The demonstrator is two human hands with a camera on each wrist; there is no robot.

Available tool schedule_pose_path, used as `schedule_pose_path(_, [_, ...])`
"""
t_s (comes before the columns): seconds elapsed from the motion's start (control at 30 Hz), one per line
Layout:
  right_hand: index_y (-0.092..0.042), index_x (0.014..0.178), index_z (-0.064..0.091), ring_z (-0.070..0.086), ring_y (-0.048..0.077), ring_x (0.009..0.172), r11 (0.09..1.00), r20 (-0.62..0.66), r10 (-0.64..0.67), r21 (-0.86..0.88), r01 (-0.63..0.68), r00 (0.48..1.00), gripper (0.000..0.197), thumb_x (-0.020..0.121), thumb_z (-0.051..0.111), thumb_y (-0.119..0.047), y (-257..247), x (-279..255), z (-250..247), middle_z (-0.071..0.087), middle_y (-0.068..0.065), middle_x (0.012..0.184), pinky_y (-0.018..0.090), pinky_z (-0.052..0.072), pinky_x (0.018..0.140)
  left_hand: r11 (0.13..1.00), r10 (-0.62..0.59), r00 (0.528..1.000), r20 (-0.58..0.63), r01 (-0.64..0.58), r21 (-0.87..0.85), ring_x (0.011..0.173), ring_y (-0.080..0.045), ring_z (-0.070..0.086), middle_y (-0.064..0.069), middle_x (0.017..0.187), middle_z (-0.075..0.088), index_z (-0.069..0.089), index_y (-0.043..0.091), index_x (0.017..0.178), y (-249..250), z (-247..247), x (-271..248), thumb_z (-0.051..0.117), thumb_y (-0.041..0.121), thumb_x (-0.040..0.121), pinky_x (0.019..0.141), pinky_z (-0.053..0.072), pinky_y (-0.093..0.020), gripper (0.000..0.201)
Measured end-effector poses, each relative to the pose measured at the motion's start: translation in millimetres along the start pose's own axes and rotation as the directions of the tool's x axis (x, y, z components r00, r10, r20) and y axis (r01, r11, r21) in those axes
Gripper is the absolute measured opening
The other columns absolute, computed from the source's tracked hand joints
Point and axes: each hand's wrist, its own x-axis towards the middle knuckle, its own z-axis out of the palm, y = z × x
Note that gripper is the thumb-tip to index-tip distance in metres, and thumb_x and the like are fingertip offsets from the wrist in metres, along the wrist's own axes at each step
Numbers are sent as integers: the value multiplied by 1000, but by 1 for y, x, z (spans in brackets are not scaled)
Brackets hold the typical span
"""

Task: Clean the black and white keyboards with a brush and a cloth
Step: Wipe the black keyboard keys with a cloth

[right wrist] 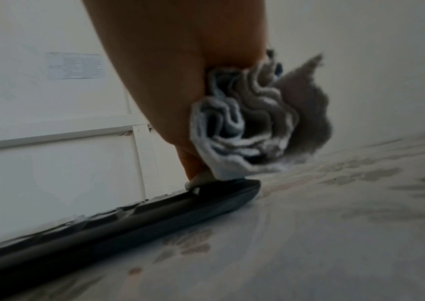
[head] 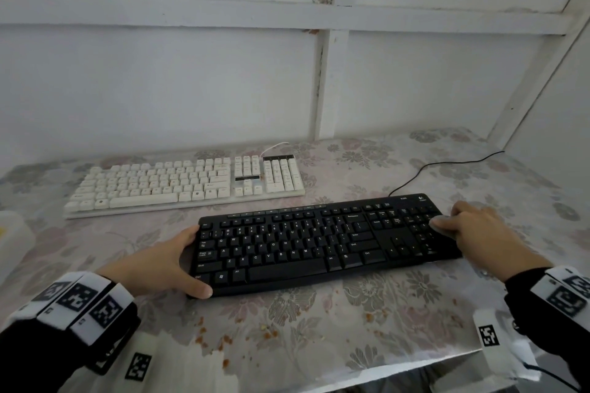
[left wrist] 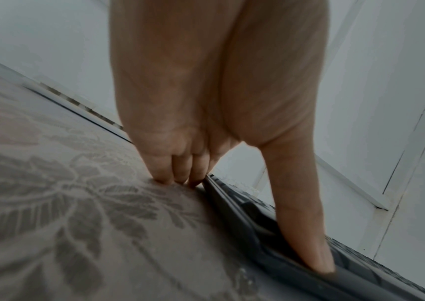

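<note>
Black keyboard [head: 319,242], near: left hand [head: 159,265] grips its left end; right hand [head: 479,233] holds bunched cloth [right wrist: 252,126] on its right end. White keyboard [head: 185,182], far left.

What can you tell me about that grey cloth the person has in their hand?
The cloth is grey with paler edges, soft and terry-like, bunched into wavy folds. The right hand grips it, so the head view shows only a small grey patch by the fingertips. In the right wrist view it bulges from under the palm, one corner sticking up. Its lower end presses on the right end of the black keyboard, over the number pad. Whether it is damp cannot be told.
</note>
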Motion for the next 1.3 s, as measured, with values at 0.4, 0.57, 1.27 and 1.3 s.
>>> schedule_pose_path(0.4, [-33, 115, 67, 55, 23, 93, 996, 75, 83, 28, -85, 994, 32, 98, 43, -22, 12, -8, -18, 46, 1, 94, 29, 33, 77, 999, -21, 1000, -1, 21, 44, 133, -10, 35, 17, 145, 33, 10, 33, 151, 2, 0, 0, 90, 59, 20, 114, 29, -36, 155])
schedule_pose_path(0.57, [-27, 106, 71, 48, 17, 75, 963, -80, -89, 249, 107, 993, 31, 95, 45, -40, -10, -12, -10, 48, -4, 87, 28, 35, 66, 999, -16, 1000, 7, 15, 36, 132, -9, 35, 16, 145, 33, 11, 32, 150, 4, 0, 0, 90, 58, 20, 113, 29, -34, 154])
schedule_pose_path(1.27, [-24, 110, 71, 45, 16, 68, 979, -106, -106, 163, 123, 989, 35, 96, 43, -39, -8, -5, -13, 47, -1, 85, 28, 30, 63, 999, -44, 999, 1, 44, -1, 129, -7, 37, 19, 138, 38, 11, 29, 151, 7, 1, -1, 94, 44, 33, 111, 31, -30, 145])
schedule_pose_path(1.3, [-20, 105, 72, 45, 14, 66, 960, -125, -144, 222, 169, 982, 38, 94, 43, -42, -15, -8, -10, 48, -1, 84, 26, 31, 61, 999, -41, 999, 7, 41, 0, 130, -7, 37, 17, 140, 37, 11, 30, 151, 7, 1, -2, 93, 50, 25, 113, 30, -33, 151])
